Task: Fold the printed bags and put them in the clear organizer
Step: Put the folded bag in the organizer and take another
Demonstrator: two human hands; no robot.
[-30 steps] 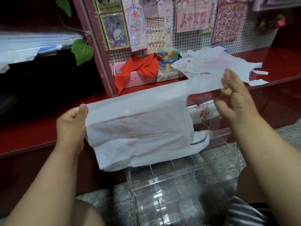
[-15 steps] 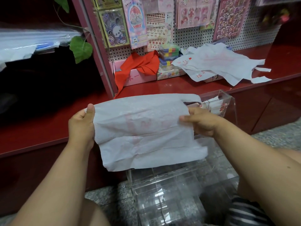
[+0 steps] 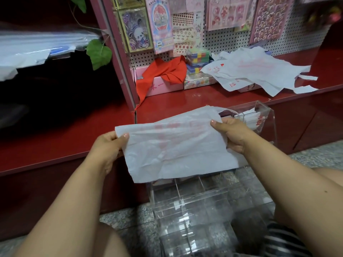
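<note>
A white plastic bag with faint red print (image 3: 174,145) is stretched between my hands, folded over at its right end. My left hand (image 3: 107,147) pinches its left edge with thumb on top. My right hand (image 3: 232,134) grips the folded right edge. Below and behind the bag stands the clear organizer (image 3: 267,119) on the floor, with divided compartments (image 3: 191,201) in front. A folded printed bag (image 3: 258,120) sits in its rear compartment. More unfolded printed bags (image 3: 256,71) lie in a heap on the red shelf at the right.
A red shelf (image 3: 176,102) runs across in front of me, backed by a pegboard hung with sticker packs (image 3: 159,25). A red cloth (image 3: 165,73) drapes over a pink box. Coloured blocks (image 3: 197,57) stand beside it. The floor (image 3: 126,217) is speckled grey stone.
My right hand brought the bag's handle end over to the left and down, folding the bag shorter. Both hands then lifted slightly, and the left hand shifted right.
</note>
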